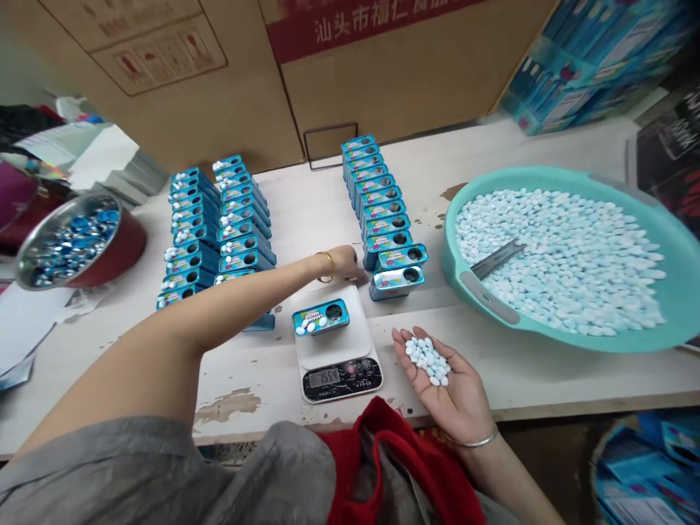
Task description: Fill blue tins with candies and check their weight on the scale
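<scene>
My right hand, palm up and cupped, holds a small pile of white and pale-blue candies above the table's front edge. My left hand reaches across behind the scale, its fingers bent and close together beside the middle row of tins. What its fingertips hold, if anything, is hidden. On the white digital scale stands a blue candy tin with a round opening and a few candies on top. The scale's display is lit. A large turquoise basin of candies stands at right, a metal scoop lying in it.
Two rows of tins with candies on their tops stand at left, partly behind my left forearm. A metal bowl of small shiny blue pieces is farther left. Cardboard boxes line the back; packed tins are stacked at back right.
</scene>
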Demonstrator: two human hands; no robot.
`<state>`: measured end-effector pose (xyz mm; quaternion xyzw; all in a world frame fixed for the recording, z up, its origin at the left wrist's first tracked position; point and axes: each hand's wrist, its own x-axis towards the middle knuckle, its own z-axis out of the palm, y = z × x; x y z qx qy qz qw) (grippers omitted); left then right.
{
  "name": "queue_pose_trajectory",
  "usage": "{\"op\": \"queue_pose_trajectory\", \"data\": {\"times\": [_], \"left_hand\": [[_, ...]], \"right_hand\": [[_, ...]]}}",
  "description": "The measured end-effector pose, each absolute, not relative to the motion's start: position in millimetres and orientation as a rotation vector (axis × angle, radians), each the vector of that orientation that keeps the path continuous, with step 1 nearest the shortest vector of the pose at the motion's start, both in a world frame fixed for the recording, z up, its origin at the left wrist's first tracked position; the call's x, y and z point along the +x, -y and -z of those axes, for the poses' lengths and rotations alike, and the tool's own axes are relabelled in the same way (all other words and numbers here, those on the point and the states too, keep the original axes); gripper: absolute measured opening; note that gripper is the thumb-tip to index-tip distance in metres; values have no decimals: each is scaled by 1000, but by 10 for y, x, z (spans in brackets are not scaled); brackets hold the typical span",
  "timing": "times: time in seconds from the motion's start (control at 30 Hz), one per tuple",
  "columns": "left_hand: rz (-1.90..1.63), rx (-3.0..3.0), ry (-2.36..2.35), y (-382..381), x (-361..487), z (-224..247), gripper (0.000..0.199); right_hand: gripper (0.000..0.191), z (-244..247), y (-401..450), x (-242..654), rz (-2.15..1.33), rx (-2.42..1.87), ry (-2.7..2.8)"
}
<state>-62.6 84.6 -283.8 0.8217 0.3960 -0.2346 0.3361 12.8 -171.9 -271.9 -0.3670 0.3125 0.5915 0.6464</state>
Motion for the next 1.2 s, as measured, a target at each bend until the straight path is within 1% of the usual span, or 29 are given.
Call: {"op": "queue_pose_trajectory", "data": {"times": [0.17, 0.27, 0.33, 0.4, 0.47, 0.53, 0.6, 0.67, 0.73, 0.8, 0.87, 0.9, 0.93, 1.0, 1.07, 1.2], "left_hand": [[595, 2235, -1040, -798, -492, 2909, 11], [571, 2297, -1061, -873, -532, 2835, 10], [460, 2342, -1078, -930, -629, 2623, 11], [253, 2357, -1055, -898, -760, 2272, 12], [67, 2346, -950, -699, -885, 1872, 13], [55, 2367, -777, -332, -973, 1563, 12], [115, 2437, -608, 108, -1026, 1446, 11], [141, 2598, -517, 495, -1089, 1516, 10], [5, 2764, -449, 746, -1226, 1685, 15], [-317, 2864, -553, 857, -1464, 1865, 27], [-669, 2870, -831, 880, -1768, 2017, 38], [-765, 2858, -975, 878, -1919, 2082, 42], [-801, 2846, -1088, 874, -2056, 2143, 44], [-751, 2843, -1219, 873, -2256, 2249, 45], [-661, 2874, -1233, 883, -2340, 2333, 46], [-566, 2965, -1173, 892, -2256, 2409, 54]], "right_hand": [[27, 2728, 1688, 127, -1354, -887, -703], [27, 2732, 1688, 106, -1386, -905, -691], [26, 2728, 1690, 86, -1414, -897, -671], [25, 2716, 1684, 59, -1448, -875, -648], [26, 2695, 1667, 16, -1491, -844, -626], [27, 2667, 1645, -43, -1531, -799, -605], [26, 2635, 1634, -111, -1559, -745, -592], [24, 2603, 1646, -173, -1594, -673, -590], [24, 2573, 1684, -214, -1637, -610, -587], [24, 2548, 1734, -231, -1649, -620, -599], [23, 2532, 1782, -234, -1622, -688, -634], [23, 2531, 1801, -235, -1606, -718, -654], [22, 2533, 1816, -238, -1595, -734, -669], [21, 2546, 1838, -251, -1601, -730, -666], [20, 2560, 1854, -270, -1619, -716, -646], [20, 2569, 1887, -280, -1612, -692, -616]]}}
